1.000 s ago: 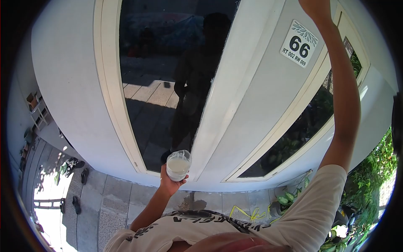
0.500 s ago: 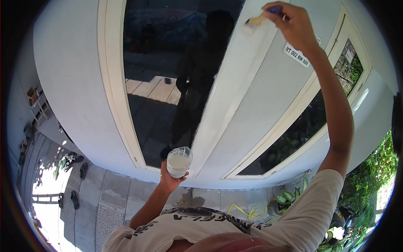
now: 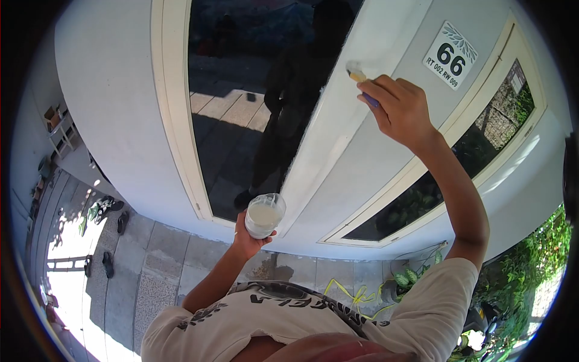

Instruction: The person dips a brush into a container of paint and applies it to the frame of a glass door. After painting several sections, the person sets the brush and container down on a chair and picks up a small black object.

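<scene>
The right hand [image 3: 401, 111] has come down from the upper part of the wall and no longer covers the house-number plaque [image 3: 451, 55], which now shows whole. Its grip is closed around the purple handle of a paintbrush [image 3: 357, 76], with the bristle end pointing up and left. The bristles lie over the pale vertical strip [image 3: 338, 120] beside the dark glass pane [image 3: 241, 151], lower along it than half a second ago. This suggests a downward stroke; blur at the tip leaves it unclear whether the bristles touch the surface.

The left hand [image 3: 250, 238] has hardly changed: its fingers wrap a clear cup [image 3: 263, 216] of whitish liquid, held roughly upright in front of the glass pane's lower corner, below the brush and well apart from it.

Nothing appears to stand between the brush and the strip. The glass edge runs close along the strip's left side, so a stroke straying that way could smear it. The plaque is to the right, beyond a grey band of wall, with a narrow window [image 3: 398, 208] farther over. On the paving below lie dark shoes [image 3: 108, 264] and yellow strapping [image 3: 356, 295] near a potted plant [image 3: 407, 279].
</scene>
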Available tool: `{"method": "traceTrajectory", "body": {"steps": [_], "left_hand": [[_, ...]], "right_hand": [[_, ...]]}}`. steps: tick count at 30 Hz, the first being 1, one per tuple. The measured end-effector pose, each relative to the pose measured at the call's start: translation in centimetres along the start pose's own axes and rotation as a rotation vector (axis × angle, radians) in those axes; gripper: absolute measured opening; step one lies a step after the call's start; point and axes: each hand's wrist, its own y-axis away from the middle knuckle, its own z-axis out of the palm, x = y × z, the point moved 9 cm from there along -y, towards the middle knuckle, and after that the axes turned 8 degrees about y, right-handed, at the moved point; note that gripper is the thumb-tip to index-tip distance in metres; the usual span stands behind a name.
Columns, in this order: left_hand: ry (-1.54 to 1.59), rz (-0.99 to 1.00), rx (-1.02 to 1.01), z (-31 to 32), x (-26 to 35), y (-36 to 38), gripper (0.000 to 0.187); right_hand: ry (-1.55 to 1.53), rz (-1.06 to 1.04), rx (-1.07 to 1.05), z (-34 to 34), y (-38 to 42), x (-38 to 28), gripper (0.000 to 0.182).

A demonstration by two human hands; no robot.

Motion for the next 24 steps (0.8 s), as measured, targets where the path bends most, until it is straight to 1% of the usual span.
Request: {"method": "traceTrajectory", "body": {"steps": [1,2,3,5,6,8,9,10,11,12,13,15,16,17,19,20,21,22,24], "left_hand": [[-0.025,0.008,0.020,0.1,0.1,0.1,0.061],[-0.013,-0.013,0.041,0.2,-0.1,0.1,0.059],[0.003,-0.008,0.062,0.0,-0.1,0.1,0.059],[-0.007,-0.015,-0.009,0.6,-0.4,0.0,0.058],[-0.013,-0.012,0.004,1.0,-0.4,0.2,0.059],[-0.044,-0.006,0.036,1.7,-0.7,0.5,0.061],[-0.090,0.004,0.044,2.1,-0.8,0.6,0.063],[-0.080,-0.002,0.066,2.4,-1.1,0.7,0.063],[-0.081,-0.008,0.047,3.0,-1.3,0.7,0.062],[-0.086,-0.011,0.024,3.5,-1.6,0.9,0.062],[-0.086,-0.008,0.036,3.7,-1.8,1.0,0.062],[-0.101,-0.016,0.042,4.3,-2.3,1.1,0.060],[-0.104,-0.016,0.052,4.3,-2.4,1.0,0.060],[-0.104,-0.022,0.039,4.4,-2.6,1.0,0.059],[-0.099,-0.049,0.048,4.2,-3.3,0.9,0.058],[-0.100,-0.046,0.030,4.3,-3.3,0.7,0.058],[-0.099,-0.046,0.017,4.4,-3.5,0.6,0.058],[-0.090,-0.071,0.048,3.9,-4.0,0.5,0.058],[-0.104,-0.071,-0.023,4.6,-4.1,0.1,0.059]], "right_hand": [[-0.076,0.050,-0.030,0.1,0.8,-1.2,0.017],[-0.143,0.090,-0.010,-0.5,1.7,-2.0,0.017],[-0.170,0.086,-0.011,-0.8,2.4,-3.0,0.017],[-0.355,0.359,0.166,-2.6,4.6,-2.5,0.020],[-0.377,0.362,0.154,-2.6,5.6,-3.4,0.020],[-0.511,0.721,0.375,-3.1,10.1,-2.7,0.022],[-0.529,0.734,0.360,-3.0,10.9,-4.1,0.022],[-0.594,0.976,0.460,-2.8,13.2,-4.3,0.022],[-0.651,1.221,0.560,-2.3,16.0,-4.6,0.023],[-0.707,1.282,0.619,-1.8,17.5,-5.4,0.026],[-0.718,1.290,0.618,-1.4,18.3,-6.3,0.026],[-0.893,1.516,0.832,-0.2,21.8,-8.0,0.029],[-0.951,1.598,0.839,0.2,23.1,-8.8,0.029],[-0.953,1.614,0.834,0.3,23.8,-9.3,0.029],[-1.120,1.808,0.971,1.5,26.9,-10.9,0.030],[-1.204,1.829,0.977,2.1,28.4,-11.6,0.032],[-1.192,1.870,0.956,2.1,29.2,-12.4,0.032],[-1.196,1.861,0.972,1.9,29.7,-13.0,0.033],[-1.215,1.855,0.981,1.4,30.5,-14.0,0.032]]}}
